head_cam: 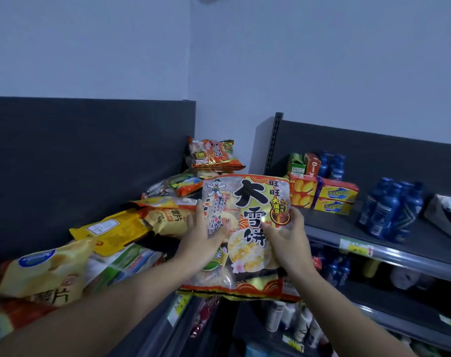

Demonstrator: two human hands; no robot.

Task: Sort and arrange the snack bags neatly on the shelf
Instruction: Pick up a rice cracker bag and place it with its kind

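Heaped snack bags (111,233) crowd the left side; the shelf (335,228) seems bare before the boxes (303,191).

A shop: dark metal shelves (412,251) with price tags (356,247) on their front edges, stocked with snack bags (116,230), bottles (389,210) and cartons (325,194).
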